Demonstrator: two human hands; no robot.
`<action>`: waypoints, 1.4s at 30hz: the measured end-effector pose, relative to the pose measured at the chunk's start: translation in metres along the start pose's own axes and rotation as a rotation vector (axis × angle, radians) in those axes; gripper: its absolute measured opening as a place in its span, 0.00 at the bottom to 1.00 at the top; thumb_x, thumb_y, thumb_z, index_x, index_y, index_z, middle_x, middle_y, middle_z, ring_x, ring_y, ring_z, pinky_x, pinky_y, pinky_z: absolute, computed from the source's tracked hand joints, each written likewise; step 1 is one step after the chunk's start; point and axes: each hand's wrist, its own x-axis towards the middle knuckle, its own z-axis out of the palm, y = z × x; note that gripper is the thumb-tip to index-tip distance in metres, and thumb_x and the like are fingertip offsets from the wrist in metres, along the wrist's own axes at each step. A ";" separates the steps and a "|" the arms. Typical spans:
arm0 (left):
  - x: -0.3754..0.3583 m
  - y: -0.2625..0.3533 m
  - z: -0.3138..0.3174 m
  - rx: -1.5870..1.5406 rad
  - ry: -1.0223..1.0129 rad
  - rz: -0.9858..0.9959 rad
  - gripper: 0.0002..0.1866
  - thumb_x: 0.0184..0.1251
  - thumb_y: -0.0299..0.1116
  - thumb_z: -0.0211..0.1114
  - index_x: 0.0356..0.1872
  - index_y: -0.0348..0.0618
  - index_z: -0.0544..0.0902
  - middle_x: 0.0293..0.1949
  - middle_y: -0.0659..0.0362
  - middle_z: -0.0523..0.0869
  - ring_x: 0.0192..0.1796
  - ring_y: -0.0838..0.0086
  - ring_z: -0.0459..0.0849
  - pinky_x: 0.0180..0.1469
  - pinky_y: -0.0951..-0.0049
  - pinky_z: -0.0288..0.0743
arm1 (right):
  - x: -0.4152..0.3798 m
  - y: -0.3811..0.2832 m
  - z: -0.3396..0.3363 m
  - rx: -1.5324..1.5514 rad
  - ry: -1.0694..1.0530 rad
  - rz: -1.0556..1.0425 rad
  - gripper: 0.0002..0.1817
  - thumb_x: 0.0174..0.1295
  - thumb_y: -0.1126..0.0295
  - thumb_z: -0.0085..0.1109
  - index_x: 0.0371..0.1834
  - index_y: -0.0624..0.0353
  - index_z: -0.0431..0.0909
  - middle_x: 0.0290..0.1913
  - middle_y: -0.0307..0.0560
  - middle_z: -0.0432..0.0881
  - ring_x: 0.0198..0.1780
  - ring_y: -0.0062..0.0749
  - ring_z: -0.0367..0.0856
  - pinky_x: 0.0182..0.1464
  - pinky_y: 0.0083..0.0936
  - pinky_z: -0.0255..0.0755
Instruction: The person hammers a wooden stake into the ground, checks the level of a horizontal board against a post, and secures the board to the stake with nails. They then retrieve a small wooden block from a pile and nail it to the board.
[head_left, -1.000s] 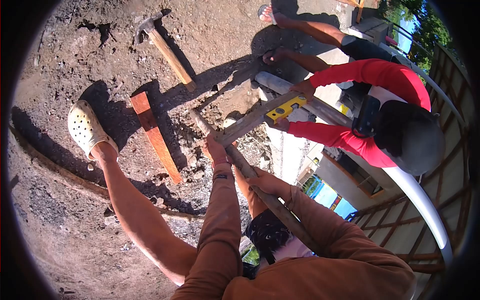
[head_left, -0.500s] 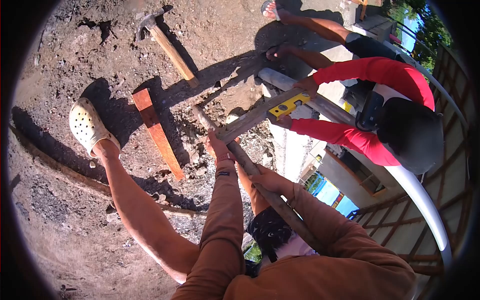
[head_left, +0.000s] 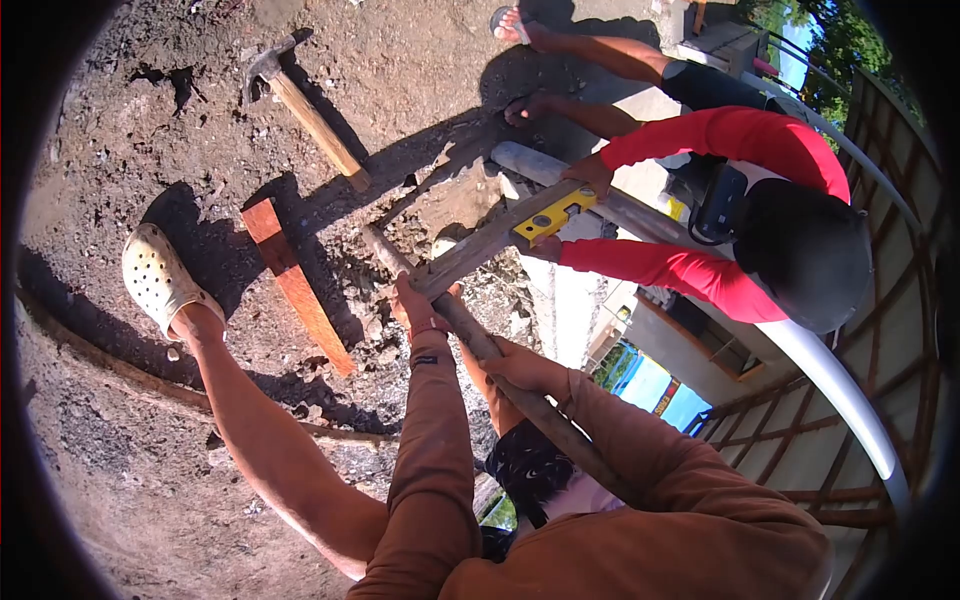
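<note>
My left hand (head_left: 412, 305) is closed around a long wooden pole (head_left: 465, 325), right where the end of a wooden plank (head_left: 475, 255) meets it. Lower down, my right hand (head_left: 530, 368) grips the same pole, which runs slantwise toward my body. A yellow spirit level (head_left: 555, 212) rests along the plank's far part. A co-worker in red sleeves (head_left: 650, 270) has one hand on the plank and the other at the level. Part of the pole's grip area is hidden by my fingers.
A claw hammer (head_left: 310, 120) and a reddish board (head_left: 298, 285) lie on the rough dirt. My foot in a cream clog (head_left: 160, 275) stands at the left. Behind the plank is a grey round post (head_left: 530, 160); a white pipe (head_left: 830, 390) curves at the right.
The whole scene has shifted slightly left as my view turned. Both my hands keep their grip on the pole, and the co-worker's hands stay at the plank and level.
</note>
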 end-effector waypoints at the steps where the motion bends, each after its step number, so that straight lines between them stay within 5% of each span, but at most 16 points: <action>1: -0.003 0.002 0.001 0.002 0.000 0.000 0.23 0.56 0.47 0.57 0.40 0.34 0.78 0.37 0.53 0.81 0.34 0.66 0.81 0.39 0.66 0.76 | 0.000 -0.001 0.000 -0.011 -0.005 0.007 0.27 0.60 0.70 0.50 0.63 0.61 0.58 0.36 0.42 0.75 0.34 0.23 0.74 0.38 0.22 0.70; 8: -0.008 0.007 0.001 0.055 -0.022 -0.029 0.25 0.55 0.51 0.57 0.39 0.35 0.79 0.36 0.54 0.81 0.35 0.67 0.81 0.39 0.66 0.75 | -0.002 -0.003 0.000 0.014 0.010 0.033 0.26 0.60 0.69 0.51 0.62 0.62 0.60 0.38 0.42 0.75 0.36 0.22 0.74 0.39 0.22 0.70; 10: -0.009 0.008 0.002 0.079 -0.020 -0.030 0.26 0.54 0.51 0.57 0.39 0.35 0.79 0.36 0.54 0.81 0.35 0.67 0.81 0.39 0.66 0.75 | 0.006 0.006 -0.002 -0.001 -0.002 -0.014 0.31 0.60 0.67 0.52 0.66 0.52 0.50 0.28 0.44 0.72 0.26 0.28 0.74 0.26 0.27 0.73; 28: -0.029 0.019 0.011 0.019 0.015 -0.164 0.27 0.56 0.53 0.56 0.42 0.35 0.79 0.38 0.55 0.81 0.36 0.67 0.81 0.39 0.66 0.76 | 0.004 0.001 -0.002 -0.016 -0.014 -0.008 0.31 0.60 0.65 0.53 0.64 0.59 0.53 0.32 0.45 0.74 0.31 0.27 0.75 0.31 0.27 0.73; 30: -0.020 0.008 0.009 0.022 0.106 -0.047 0.27 0.54 0.50 0.57 0.36 0.28 0.79 0.32 0.49 0.82 0.30 0.64 0.84 0.33 0.66 0.79 | 0.006 0.004 -0.003 -0.015 -0.007 -0.006 0.30 0.60 0.65 0.53 0.64 0.59 0.54 0.32 0.45 0.74 0.31 0.27 0.76 0.31 0.27 0.73; 42: -0.029 0.015 0.011 -0.033 0.110 -0.054 0.23 0.54 0.47 0.59 0.34 0.31 0.78 0.31 0.50 0.81 0.28 0.62 0.83 0.28 0.62 0.80 | 0.003 0.003 -0.002 -0.027 -0.019 -0.045 0.24 0.60 0.66 0.51 0.58 0.58 0.59 0.33 0.45 0.74 0.29 0.27 0.76 0.29 0.28 0.74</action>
